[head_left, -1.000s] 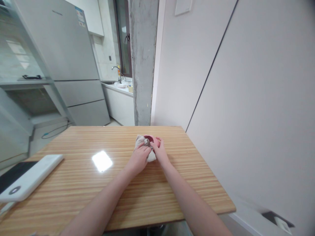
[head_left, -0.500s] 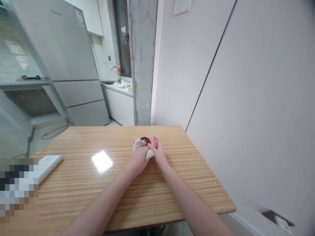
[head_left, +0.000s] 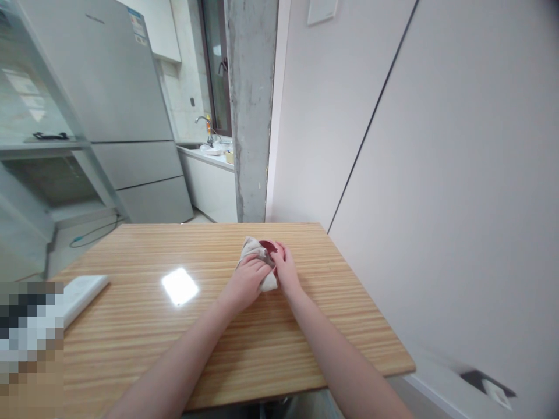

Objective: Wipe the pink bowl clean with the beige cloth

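Over the far middle of the wooden table (head_left: pixel 209 343), my left hand (head_left: pixel 248 282) is closed on a pale, crumpled cloth (head_left: pixel 252 247). The cloth lies against a pink cup (head_left: pixel 267 243) with a dark red inside, its opening partly showing. My right hand (head_left: pixel 286 270) grips the cup from the right, fingers wrapped round its side. Both hands are close together, and they and the cloth hide most of the cup. Whether the cup touches the tabletop cannot be made out.
A white flat object (head_left: pixel 87 291) lies at the table's left edge, partly under a pixelated patch. A grey pillar (head_left: pixel 252 116) and a pale wall (head_left: pixel 414 192) stand beyond and to the right. Further back are a fridge (head_left: pixel 117 87) and a sink tap (head_left: pixel 205 121).
The cup has turned, and my right hand has shifted a little to the right on it. The cloth in my left hand now rises higher beside the rim. The view has moved slightly.
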### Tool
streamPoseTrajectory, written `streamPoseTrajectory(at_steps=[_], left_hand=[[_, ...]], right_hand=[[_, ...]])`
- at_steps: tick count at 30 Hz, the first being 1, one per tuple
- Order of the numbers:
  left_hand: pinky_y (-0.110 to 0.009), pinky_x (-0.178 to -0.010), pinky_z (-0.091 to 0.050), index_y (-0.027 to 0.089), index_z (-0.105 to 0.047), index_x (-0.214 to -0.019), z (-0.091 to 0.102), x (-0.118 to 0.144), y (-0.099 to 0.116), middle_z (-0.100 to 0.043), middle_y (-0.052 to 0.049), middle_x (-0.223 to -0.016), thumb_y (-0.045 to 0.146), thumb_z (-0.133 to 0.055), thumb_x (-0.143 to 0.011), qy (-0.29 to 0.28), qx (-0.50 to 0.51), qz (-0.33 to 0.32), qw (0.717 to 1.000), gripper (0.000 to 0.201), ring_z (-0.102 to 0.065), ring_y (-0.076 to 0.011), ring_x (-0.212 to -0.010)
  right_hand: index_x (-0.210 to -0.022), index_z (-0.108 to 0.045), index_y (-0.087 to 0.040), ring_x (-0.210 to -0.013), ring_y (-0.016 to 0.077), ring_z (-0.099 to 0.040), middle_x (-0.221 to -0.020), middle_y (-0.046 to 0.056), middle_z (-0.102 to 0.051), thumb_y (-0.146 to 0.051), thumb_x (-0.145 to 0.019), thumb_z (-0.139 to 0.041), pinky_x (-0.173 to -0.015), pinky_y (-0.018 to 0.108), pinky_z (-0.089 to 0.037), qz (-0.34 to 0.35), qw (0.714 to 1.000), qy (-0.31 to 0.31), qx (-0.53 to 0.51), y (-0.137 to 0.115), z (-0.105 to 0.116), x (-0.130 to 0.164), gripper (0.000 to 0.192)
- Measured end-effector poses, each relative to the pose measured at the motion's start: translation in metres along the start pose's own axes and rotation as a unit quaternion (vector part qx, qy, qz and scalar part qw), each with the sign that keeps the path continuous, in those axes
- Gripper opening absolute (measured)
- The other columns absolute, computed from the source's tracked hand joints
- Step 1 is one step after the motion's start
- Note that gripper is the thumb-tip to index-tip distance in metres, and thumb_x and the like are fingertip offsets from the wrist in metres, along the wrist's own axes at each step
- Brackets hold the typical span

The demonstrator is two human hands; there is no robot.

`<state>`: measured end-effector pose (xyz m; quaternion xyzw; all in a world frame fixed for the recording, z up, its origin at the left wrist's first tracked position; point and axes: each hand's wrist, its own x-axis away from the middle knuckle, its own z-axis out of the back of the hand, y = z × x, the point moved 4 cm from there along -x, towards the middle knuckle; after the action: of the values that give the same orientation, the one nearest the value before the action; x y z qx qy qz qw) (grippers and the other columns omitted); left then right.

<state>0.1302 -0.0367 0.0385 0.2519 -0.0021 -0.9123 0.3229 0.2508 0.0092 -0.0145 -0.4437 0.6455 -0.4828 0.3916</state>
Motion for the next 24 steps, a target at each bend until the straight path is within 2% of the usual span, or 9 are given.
streamPoseTrajectory(at_steps=[4, 7, 12, 17, 20, 24], left_hand=[[-0.045, -0.111, -0.023, 0.02, -0.058, -0.099, -0.001, 0.001, -0.003, -0.064, -0.006, -0.1, 0.012, -0.05, -0.077, 0.042, -0.014, 0.048, 0.998, 0.024, -0.053, -0.0216, -0.104], [-0.045, -0.111, -0.022, 0.019, -0.057, -0.102, -0.007, 0.002, -0.007, -0.064, -0.006, -0.1, 0.01, -0.052, -0.074, 0.039, -0.016, 0.066, 0.997, 0.03, -0.054, -0.022, -0.102], [-0.042, -0.11, -0.024, 0.018, -0.059, -0.093, -0.01, 0.004, -0.011, -0.064, -0.004, -0.089, 0.002, -0.046, -0.069, 0.024, -0.017, 0.047, 0.998, 0.031, -0.056, -0.0191, -0.095], [-0.042, -0.11, -0.023, 0.02, -0.058, -0.086, -0.009, 0.004, -0.006, -0.063, -0.002, -0.085, 0.002, -0.044, -0.07, -0.006, -0.025, 0.009, 1.0, 0.028, -0.055, -0.0183, -0.094], [-0.042, -0.109, -0.024, 0.02, -0.058, -0.087, -0.011, 0.004, -0.005, -0.063, -0.002, -0.086, 0.001, -0.044, -0.069, -0.006, -0.027, 0.012, 1.0, 0.029, -0.055, -0.0187, -0.095], [-0.042, -0.11, -0.024, 0.02, -0.059, -0.091, -0.012, 0.004, -0.007, -0.064, -0.003, -0.091, 0.003, -0.048, -0.068, -0.006, -0.026, 0.022, 0.999, 0.031, -0.055, -0.0198, -0.098]], right_hand=[[-0.116, -0.052, -0.021, -0.108, 0.0205, -0.056, -0.114, 0.004, -0.062, -0.041, -0.066, -0.065, -0.095, 0.032, -0.041, 0.01, 1.0, 0.015, 0.014, -0.005, -0.002, 0.007, 0.056], [-0.116, -0.05, -0.022, -0.107, 0.02, -0.057, -0.114, 0.004, -0.062, -0.041, -0.065, -0.067, -0.096, 0.032, -0.041, 0.008, 1.0, -0.001, 0.019, -0.003, -0.006, 0.009, 0.057], [-0.11, -0.05, -0.023, -0.097, 0.0187, -0.061, -0.103, 0.003, -0.065, -0.036, -0.062, -0.069, -0.089, 0.032, -0.044, -0.039, 0.999, -0.019, -0.006, 0.006, -0.008, 0.001, 0.053], [-0.104, -0.05, -0.022, -0.078, 0.0166, -0.063, -0.083, 0.0, -0.066, -0.033, -0.061, -0.067, -0.074, 0.029, -0.048, -0.097, 0.993, -0.011, -0.071, 0.005, -0.005, -0.005, 0.047], [-0.101, -0.051, -0.021, -0.07, 0.0137, -0.06, -0.079, -0.001, -0.065, -0.027, -0.06, -0.065, -0.066, 0.026, -0.046, -0.093, 0.993, -0.007, -0.076, 0.006, -0.004, -0.004, 0.044], [-0.108, -0.05, -0.022, -0.059, 0.0107, -0.055, -0.077, -0.003, -0.063, -0.026, -0.061, -0.064, -0.057, 0.023, -0.043, -0.066, 0.997, 0.003, -0.049, 0.006, -0.005, 0.0, 0.05]])
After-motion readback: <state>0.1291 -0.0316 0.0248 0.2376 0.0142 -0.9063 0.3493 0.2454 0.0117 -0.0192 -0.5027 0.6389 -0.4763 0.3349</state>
